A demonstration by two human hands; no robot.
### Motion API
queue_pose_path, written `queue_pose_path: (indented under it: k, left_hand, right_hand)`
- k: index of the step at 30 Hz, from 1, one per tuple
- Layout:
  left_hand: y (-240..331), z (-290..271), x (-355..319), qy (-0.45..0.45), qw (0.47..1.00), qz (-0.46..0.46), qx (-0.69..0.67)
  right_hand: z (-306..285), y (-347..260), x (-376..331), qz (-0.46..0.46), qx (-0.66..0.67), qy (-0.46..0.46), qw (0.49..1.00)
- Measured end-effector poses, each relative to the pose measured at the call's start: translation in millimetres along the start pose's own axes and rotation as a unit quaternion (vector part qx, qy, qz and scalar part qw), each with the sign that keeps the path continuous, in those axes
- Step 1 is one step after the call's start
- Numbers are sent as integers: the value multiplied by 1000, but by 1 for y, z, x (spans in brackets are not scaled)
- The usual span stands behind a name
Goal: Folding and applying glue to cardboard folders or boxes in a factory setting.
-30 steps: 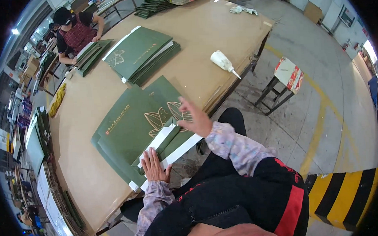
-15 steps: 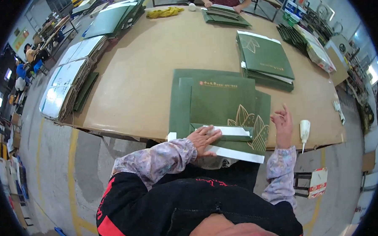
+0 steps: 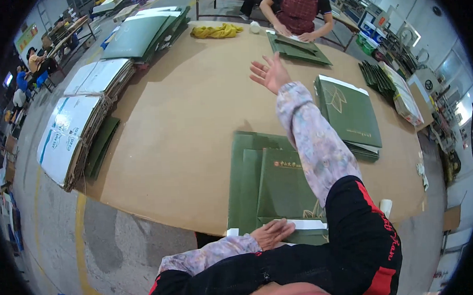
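Across the table (image 3: 178, 139), the right hand (image 3: 272, 76) had swung from beside the flat green bag (image 3: 281, 185) toward the far edge, fingers spread, empty. The bag, at the near edge, seemed light, stiffish, easily creased, best held by its sides; the left hand (image 3: 272, 234) lay flat on it, fingers together.

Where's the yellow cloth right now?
In the head view, the yellow cloth lies at the far edge of the table, left of a small white object and right of a green stack.
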State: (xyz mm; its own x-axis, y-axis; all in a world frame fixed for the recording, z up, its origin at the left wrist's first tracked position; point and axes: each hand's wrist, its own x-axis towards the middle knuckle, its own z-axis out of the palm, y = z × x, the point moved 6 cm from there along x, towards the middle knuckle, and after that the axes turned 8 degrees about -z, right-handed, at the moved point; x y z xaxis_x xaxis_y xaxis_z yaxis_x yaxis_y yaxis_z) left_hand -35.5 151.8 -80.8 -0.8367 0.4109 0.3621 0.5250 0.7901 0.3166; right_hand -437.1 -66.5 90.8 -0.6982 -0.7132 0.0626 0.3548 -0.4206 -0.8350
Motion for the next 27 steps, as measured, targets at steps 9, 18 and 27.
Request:
queue_pose_path:
  k: [9,18,27]
  left_hand:
    - [-1,12,-1,76,977,-6,197]
    - [-1,1,1,47,985,-8,164]
    - [0,-8,3,-31,999,-2,36]
  right_hand:
    - [46,45,59,8,101,-40,994]
    - [46,61,50,25,21,32,999]
    - [37,57,37,78,-101,56,990]
